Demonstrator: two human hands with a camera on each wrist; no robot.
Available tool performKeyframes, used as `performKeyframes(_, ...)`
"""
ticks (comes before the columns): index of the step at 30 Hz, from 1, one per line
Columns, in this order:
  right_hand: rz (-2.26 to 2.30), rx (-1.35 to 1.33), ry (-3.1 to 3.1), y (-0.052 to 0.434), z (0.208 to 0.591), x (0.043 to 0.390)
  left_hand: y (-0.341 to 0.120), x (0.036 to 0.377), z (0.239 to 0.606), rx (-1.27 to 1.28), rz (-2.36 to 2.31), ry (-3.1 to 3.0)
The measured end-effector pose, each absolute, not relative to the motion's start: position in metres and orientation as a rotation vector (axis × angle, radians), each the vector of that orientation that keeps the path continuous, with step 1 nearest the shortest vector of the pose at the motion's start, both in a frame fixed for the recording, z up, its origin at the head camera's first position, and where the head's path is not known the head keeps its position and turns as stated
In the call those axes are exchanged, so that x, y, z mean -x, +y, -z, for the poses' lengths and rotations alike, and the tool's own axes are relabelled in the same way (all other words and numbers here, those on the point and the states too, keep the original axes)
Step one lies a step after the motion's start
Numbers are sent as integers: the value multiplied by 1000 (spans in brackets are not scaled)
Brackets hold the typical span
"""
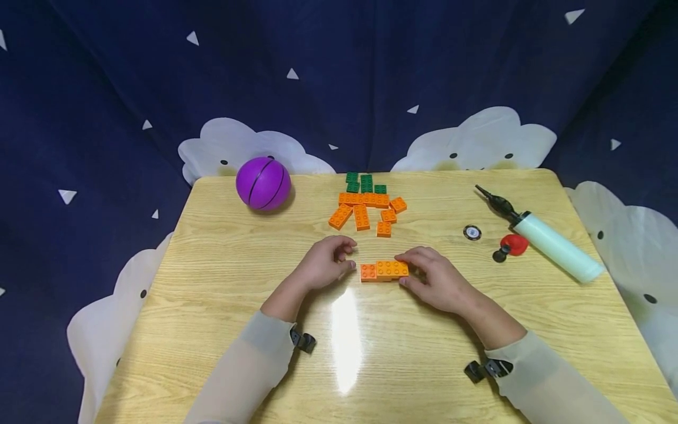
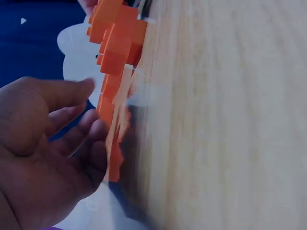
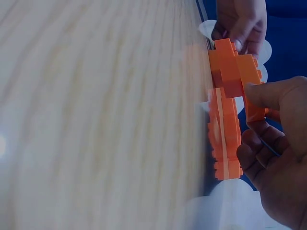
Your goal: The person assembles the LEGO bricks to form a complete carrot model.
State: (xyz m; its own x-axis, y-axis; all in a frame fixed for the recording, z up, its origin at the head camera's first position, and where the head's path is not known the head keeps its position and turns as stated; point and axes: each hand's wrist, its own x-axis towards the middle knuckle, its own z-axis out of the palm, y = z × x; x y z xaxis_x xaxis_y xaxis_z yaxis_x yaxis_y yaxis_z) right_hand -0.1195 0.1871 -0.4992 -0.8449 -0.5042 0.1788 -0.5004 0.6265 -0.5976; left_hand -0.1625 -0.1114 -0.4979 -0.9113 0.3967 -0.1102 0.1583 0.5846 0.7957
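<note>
— What are the hands doing at the middle of the table (image 1: 222,306)?

— The right hand (image 1: 436,281) grips a joined row of orange bricks (image 1: 385,271) that lies on the wood just in front of the person; its fingers curl over the far edge and the thumb presses the near side. The right wrist view shows the same: thumb and curled fingers pinching the right end of the orange bricks.

— And the left hand?

— The left hand (image 1: 324,266) rests just left of the bricks, fingers loosely curled, holding nothing. Its fingertips lie very near the small left end of the row — whether they touch it I cannot tell. In the left wrist view the fingers (image 2: 79,134) are relaxed beside the orange edge, and the picture is blurred.

— What else is on the table?

— Farther back, near the middle, sits a loose heap of orange bricks (image 1: 365,211) with a few green bricks (image 1: 362,182) at its far side. A purple ball (image 1: 263,183) stands at the back left. To the right lie a small hand pump (image 1: 551,238) with a pale barrel and black nozzle, a red and black piece (image 1: 511,245) just beside it, and a small round black disc (image 1: 472,232)
</note>
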Motion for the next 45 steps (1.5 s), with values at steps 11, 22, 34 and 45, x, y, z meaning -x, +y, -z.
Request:
performKeyframes(11,1037,854,2824,188,500,119,-78,185,495,-311,-1164,2779)
performKeyframes(22,1028,867,2825,186,498,121,-69,195,501,-263,-963,2821)
performKeyframes(34,1043,874,2814,186,496,121,-72,192,502,-255,-866,2861)
performKeyframes(45,1042,870,2825,186,498,120,-84,186,503,-227,-766,2944)
